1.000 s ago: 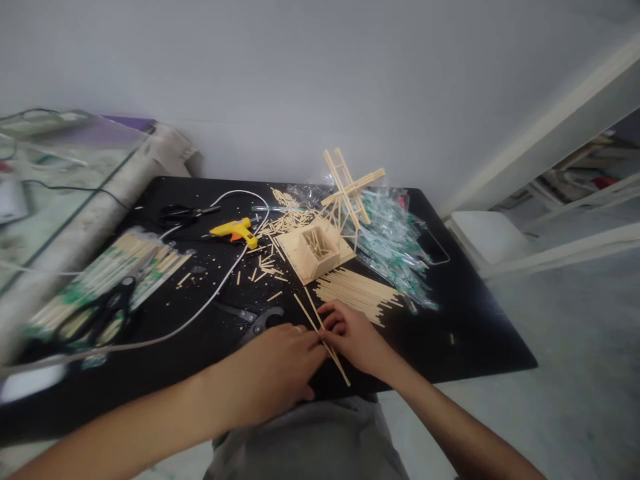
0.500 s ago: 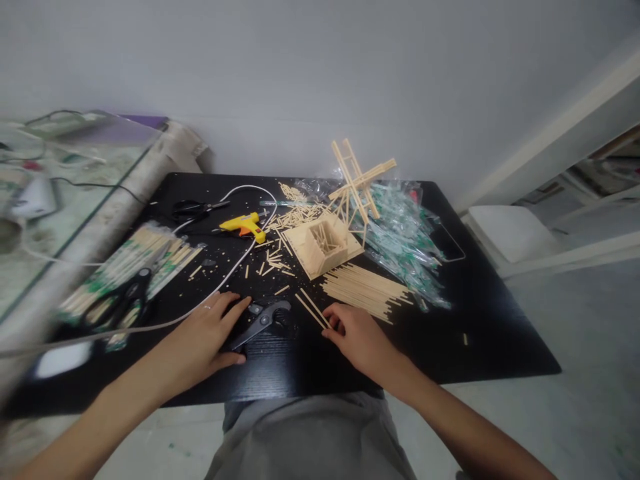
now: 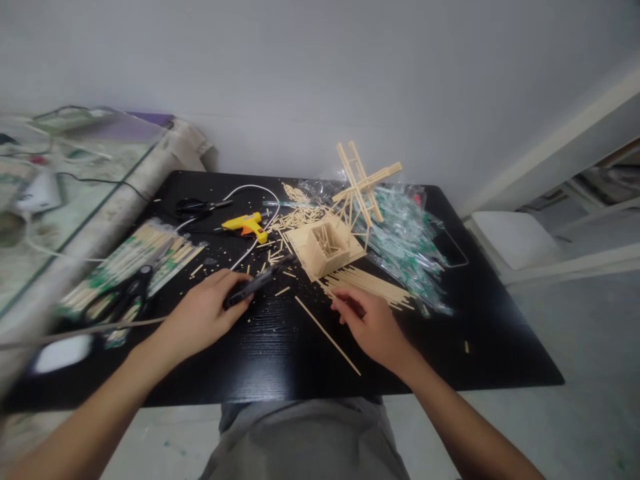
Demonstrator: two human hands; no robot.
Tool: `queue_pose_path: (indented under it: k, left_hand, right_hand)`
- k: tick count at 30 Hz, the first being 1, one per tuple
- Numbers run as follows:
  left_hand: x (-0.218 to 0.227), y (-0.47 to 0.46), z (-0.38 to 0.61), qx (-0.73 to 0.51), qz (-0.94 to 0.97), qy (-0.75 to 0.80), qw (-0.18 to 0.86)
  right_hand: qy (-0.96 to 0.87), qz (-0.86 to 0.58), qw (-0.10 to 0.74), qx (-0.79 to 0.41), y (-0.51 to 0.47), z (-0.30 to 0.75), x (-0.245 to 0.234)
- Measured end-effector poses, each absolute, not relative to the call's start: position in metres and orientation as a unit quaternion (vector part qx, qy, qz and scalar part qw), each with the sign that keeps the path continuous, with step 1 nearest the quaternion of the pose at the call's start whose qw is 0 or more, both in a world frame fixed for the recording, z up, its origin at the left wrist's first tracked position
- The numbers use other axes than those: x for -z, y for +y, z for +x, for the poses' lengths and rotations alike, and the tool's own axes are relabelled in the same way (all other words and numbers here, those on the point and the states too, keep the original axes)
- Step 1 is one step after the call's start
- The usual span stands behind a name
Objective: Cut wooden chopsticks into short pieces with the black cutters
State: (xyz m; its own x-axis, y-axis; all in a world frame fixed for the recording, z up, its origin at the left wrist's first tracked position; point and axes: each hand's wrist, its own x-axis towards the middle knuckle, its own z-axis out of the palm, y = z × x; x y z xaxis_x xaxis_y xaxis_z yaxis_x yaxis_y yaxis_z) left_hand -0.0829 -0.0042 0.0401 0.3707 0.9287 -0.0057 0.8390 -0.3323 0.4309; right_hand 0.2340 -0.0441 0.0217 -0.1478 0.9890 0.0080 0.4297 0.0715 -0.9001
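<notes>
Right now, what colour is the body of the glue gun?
The glue gun has a yellow body; see head view.

The person's clothing (image 3: pixel 305 440) is plain grey

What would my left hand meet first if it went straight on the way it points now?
Probably the wooden base: the pliers in your left hand point toward its left side. How high the pliers are above the table is unclear, so they might pass over its edge.
</notes>
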Motion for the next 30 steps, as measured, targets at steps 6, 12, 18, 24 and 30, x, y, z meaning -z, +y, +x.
queue_pose_path:
  k: [6,12,18,24,30]
  left_hand:
    - [-0.054,0.017,-0.047,-0.197,0.774,0.576,0.173]
    - [-0.037,0.015,-0.038,-0.224,0.779,0.546,0.211]
    - [-0.026,0.011,-0.038,-0.213,0.777,0.549,0.223]
    - [-0.02,0.01,-0.038,-0.213,0.773,0.552,0.228]
    - [-0.011,0.01,-0.038,-0.227,0.774,0.545,0.231]
  right_hand:
    - [-0.618,-0.534,0.404,-0.412,-0.026,0.228,-0.022]
    - [-0.602,-0.535,0.422,-0.416,-0.021,0.226,-0.019]
    - [-0.6,-0.537,0.418,-0.421,-0.021,0.226,-0.022]
    - [-0.6,-0.532,0.41,-0.434,-0.021,0.227,-0.022]
    - [-0.563,-0.499,0.415,-0.511,-0.016,0.221,-0.027]
